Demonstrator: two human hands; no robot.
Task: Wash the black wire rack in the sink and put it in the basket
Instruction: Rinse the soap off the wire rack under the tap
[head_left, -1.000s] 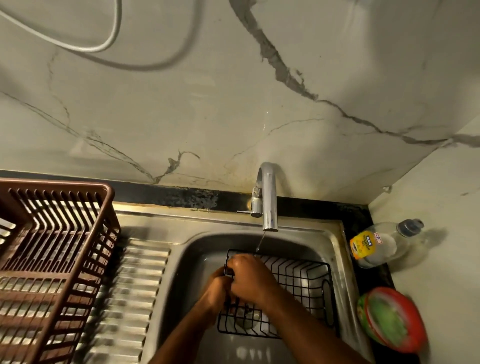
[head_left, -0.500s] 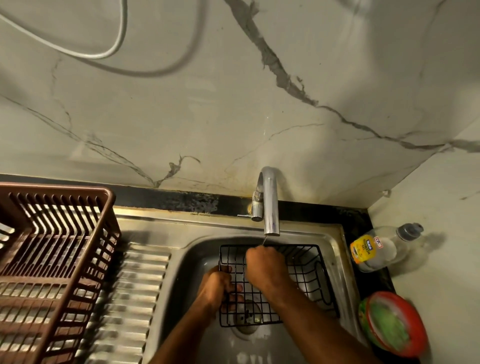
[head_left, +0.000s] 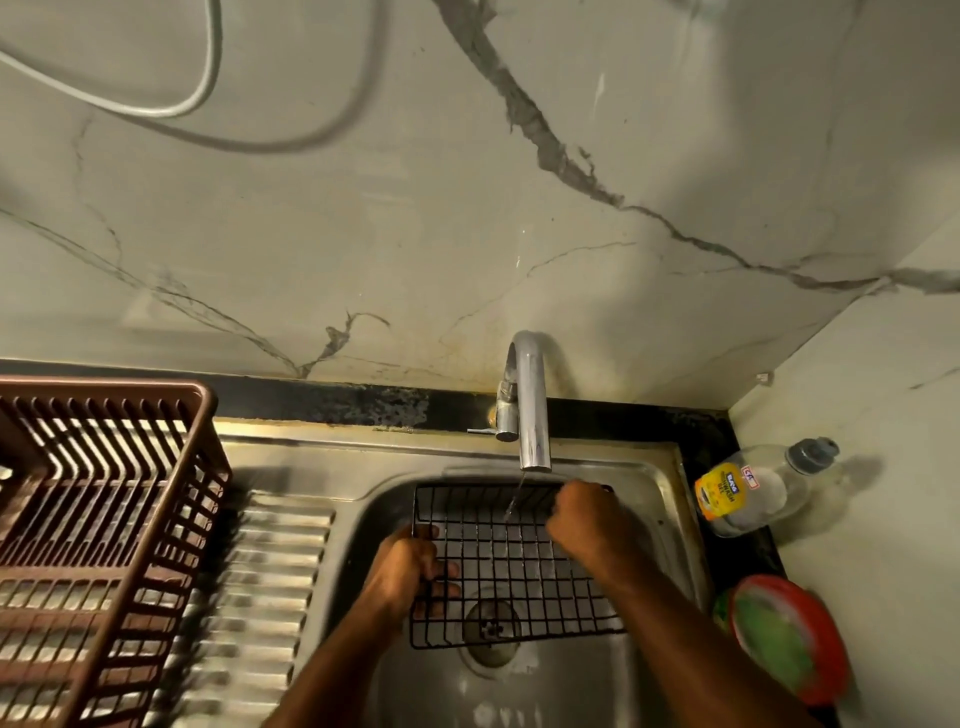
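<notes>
The black wire rack (head_left: 511, 566) lies in the steel sink (head_left: 670, 525), over the drain, under a thin stream of water from the tap (head_left: 531, 405). My left hand (head_left: 408, 566) grips the rack's left edge, fingers curled through the wires. My right hand (head_left: 587, 517) is curled over the rack's far right part, near the back rim; whether it holds a scrubber is hidden. The brown plastic basket (head_left: 104, 545) stands at the left on the draining board.
A ribbed steel draining board (head_left: 270, 582) lies between basket and sink. A clear dish-soap bottle (head_left: 758, 486) lies on the black counter at the right, with a red-rimmed tub (head_left: 789, 639) holding something green in front of it. Marble wall behind, with a hanging cable.
My right hand has slid from the rack's left side across to its far right. My left hand has shifted to the left edge. The rack now lies flatter and more spread out in view.
</notes>
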